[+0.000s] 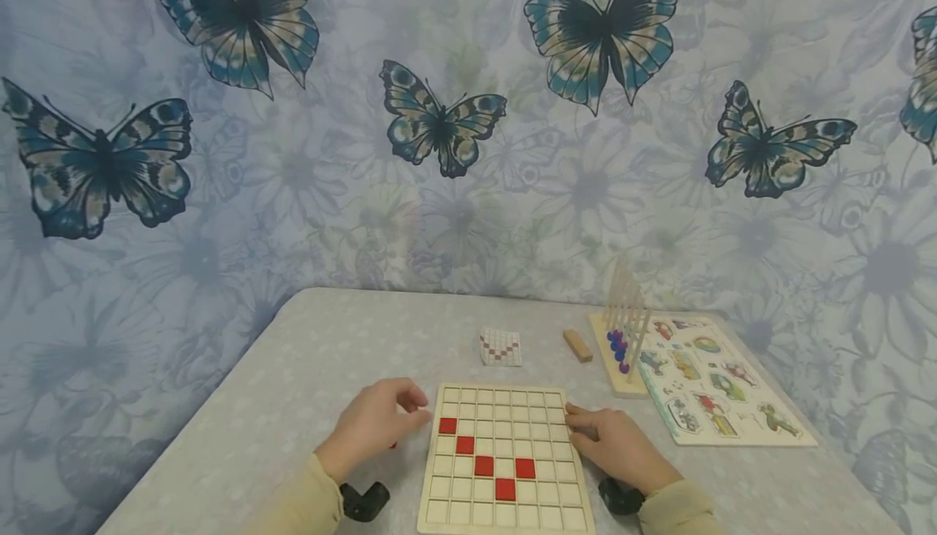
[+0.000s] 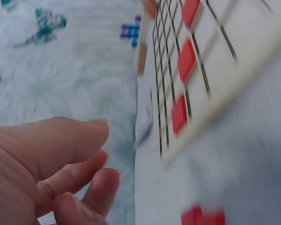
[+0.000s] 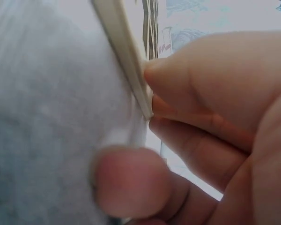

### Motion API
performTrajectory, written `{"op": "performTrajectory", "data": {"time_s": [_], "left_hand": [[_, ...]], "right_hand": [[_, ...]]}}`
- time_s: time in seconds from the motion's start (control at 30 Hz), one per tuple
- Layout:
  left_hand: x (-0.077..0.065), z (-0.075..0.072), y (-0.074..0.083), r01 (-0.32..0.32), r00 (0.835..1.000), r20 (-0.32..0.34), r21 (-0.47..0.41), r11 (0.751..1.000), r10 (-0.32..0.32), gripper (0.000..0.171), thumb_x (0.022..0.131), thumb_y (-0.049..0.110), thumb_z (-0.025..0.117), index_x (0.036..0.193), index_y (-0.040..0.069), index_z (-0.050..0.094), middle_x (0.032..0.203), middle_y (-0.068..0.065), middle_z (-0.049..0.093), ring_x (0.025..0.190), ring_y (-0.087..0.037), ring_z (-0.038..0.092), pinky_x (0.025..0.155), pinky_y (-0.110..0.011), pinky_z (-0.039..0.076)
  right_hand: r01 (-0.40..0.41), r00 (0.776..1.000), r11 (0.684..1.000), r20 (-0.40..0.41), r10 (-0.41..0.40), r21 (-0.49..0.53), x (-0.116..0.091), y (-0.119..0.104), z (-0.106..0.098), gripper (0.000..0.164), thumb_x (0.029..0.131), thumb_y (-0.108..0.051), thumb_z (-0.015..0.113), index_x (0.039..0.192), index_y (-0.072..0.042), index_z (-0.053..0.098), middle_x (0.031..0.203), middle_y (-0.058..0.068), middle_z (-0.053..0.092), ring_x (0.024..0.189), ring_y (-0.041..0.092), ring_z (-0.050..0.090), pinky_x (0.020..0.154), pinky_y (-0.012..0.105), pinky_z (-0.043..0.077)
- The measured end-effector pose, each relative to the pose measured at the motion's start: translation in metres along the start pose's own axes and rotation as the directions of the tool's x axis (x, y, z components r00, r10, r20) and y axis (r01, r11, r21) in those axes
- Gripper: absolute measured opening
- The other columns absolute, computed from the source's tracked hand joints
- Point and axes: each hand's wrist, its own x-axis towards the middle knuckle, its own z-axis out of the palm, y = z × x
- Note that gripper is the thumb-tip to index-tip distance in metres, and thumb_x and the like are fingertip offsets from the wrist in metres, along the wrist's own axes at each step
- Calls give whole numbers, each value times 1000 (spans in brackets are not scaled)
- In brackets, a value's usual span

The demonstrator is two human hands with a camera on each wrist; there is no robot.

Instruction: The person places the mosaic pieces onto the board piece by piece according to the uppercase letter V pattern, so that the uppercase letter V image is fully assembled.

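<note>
A pale wooden grid board [image 1: 505, 511] lies flat on the table between the hands, with several red square tiles [image 1: 484, 466] in its cells. The left hand [image 1: 376, 421] hovers just left of the board. In the left wrist view its fingers [image 2: 91, 136] are loosely bent with nothing between them. Below that hand, loose red tiles [image 2: 203, 218] lie on the table, mostly hidden by it in the head view. The right hand [image 1: 615, 441] holds the board's right edge; the right wrist view shows thumb and fingertips [image 3: 164, 75] against the rim.
Behind the board stands a small pattern card [image 1: 501, 348] with red squares. To its right are a wooden block [image 1: 577, 345], a peg stand [image 1: 631, 384] with blue and purple beads, and a picture board [image 1: 732, 437]. A butterfly-patterned wall [image 1: 439, 234] borders the table's back.
</note>
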Motion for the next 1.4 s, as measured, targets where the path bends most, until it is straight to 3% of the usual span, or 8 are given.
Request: {"op": "performTrajectory", "data": {"time_s": [0.17,0.37,0.77,1.4], "left_hand": [[-7,-14,-43,116,992,-47,0,993,-115,19,86,32,84,92,20,70,86,4,65,75,-14,57,65,-34,47],[-6,-12,-73,126,990,-53,-53,991,-129,23,85,33,85,91,17,69,82,4,65,74,-14,57,69,-34,48],[-19,0,-72,119,992,-58,56,991,-116,32,76,44,90,87,24,67,78,8,59,70,-11,52,64,-32,41],[-24,-2,-70,49,997,-58,50,998,-46,32,76,42,90,87,25,65,77,12,60,69,-8,53,64,-29,42]], "right_hand": [[-10,1000,1000,-5,10,-16,0,0,-1,35,93,-19,75,126,-7,74,142,6,64,131,42,58,107,61,43],[-6,1000,1000,-12,6,-24,2,-2,-3,35,94,-20,75,126,-6,74,142,5,64,131,40,59,107,60,43],[6,1000,1000,1,-6,-18,-1,-5,-1,35,94,-19,74,126,-5,74,141,7,64,130,42,59,106,61,44],[-2,1000,1000,-7,2,-15,-2,-5,2,36,92,-20,77,125,-5,74,140,8,65,129,41,60,105,61,45]]}}
